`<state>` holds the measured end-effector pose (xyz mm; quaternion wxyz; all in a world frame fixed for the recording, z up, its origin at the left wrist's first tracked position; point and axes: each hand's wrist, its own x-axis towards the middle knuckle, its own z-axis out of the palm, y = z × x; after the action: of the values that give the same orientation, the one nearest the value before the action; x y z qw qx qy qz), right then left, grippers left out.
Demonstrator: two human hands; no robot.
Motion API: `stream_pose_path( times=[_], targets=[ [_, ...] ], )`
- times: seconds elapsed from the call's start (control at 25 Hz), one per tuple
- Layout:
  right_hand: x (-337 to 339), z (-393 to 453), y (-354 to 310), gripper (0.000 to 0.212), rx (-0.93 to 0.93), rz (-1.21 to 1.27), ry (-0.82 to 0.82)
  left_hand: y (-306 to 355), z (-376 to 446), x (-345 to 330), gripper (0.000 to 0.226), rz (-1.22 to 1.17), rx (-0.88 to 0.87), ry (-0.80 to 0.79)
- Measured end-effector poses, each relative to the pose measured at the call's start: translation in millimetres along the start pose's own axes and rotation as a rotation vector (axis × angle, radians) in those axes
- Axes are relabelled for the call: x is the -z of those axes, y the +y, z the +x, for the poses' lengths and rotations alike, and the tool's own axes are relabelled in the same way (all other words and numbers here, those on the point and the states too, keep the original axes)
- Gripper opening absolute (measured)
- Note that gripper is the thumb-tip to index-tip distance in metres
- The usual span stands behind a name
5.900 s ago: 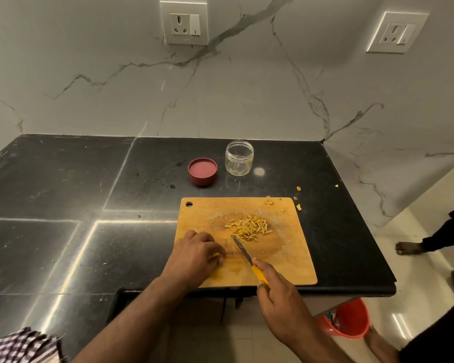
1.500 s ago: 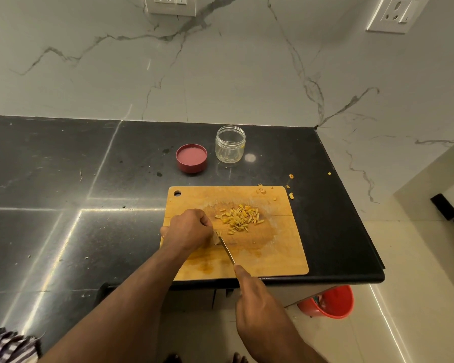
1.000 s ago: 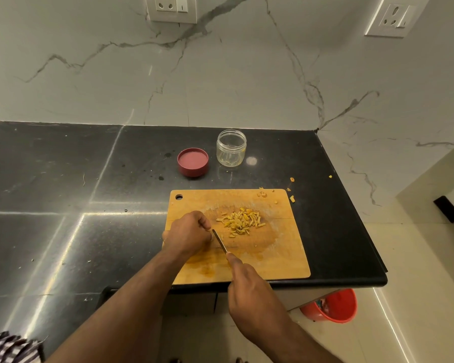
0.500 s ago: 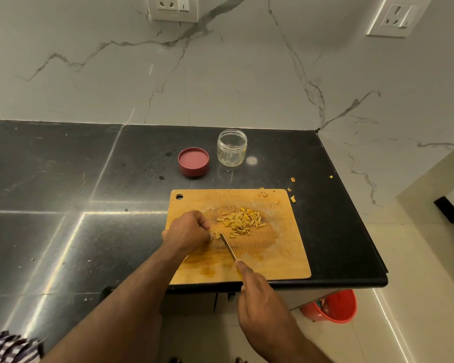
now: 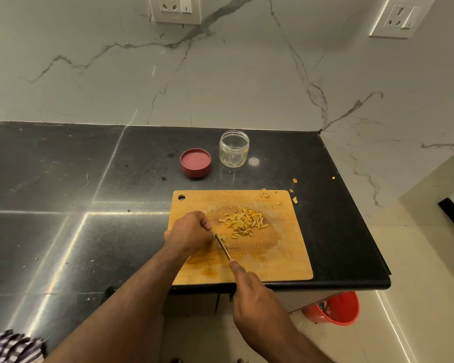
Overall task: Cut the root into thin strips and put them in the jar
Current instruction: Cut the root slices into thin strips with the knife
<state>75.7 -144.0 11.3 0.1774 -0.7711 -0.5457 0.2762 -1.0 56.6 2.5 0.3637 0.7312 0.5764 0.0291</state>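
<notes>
A heap of thin yellow root strips (image 5: 243, 222) lies cut on the wooden board (image 5: 283, 260), the clear glass jar (image 5: 233, 148) holds none, while left hand (image 5: 189, 233) fingers curl over the last piece and right hand (image 5: 254, 297) fingers clamp the knife (image 5: 222, 246).

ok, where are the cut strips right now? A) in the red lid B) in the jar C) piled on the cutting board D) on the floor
C: the yellow strips lie in a pile on the wooden cutting board, right of the left hand, while the glass jar behind the board holds none that can be seen.
</notes>
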Motion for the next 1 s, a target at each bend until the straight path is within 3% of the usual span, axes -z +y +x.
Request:
stream_pose_path(
  times=[0.32, 0.52, 0.72, 0.88, 1.0],
  targets=[
    [6, -15, 17, 0.054, 0.013, 0.062, 0.094, -2, -1, 8, 0.012, -0.058, -0.029, -0.045],
    [7, -12, 16, 0.053, 0.057, 0.057, 0.005, -5, -8, 17, 0.017, -0.160, -0.076, -0.047],
    [20, -9, 38, 0.054, -0.040, 0.055, 0.141, -20, -13, 21, 0.017, -0.180, -0.108, -0.016],
    [18, -12, 30, 0.052, 0.045, 0.068, 0.029, -24, -13, 26, 0.020, -0.148, -0.108, 0.017],
    [20, -9, 35, 0.051, -0.009, 0.077, 0.076, -30, -13, 32, 0.022, -0.179, -0.085, 0.036]
  ],
)
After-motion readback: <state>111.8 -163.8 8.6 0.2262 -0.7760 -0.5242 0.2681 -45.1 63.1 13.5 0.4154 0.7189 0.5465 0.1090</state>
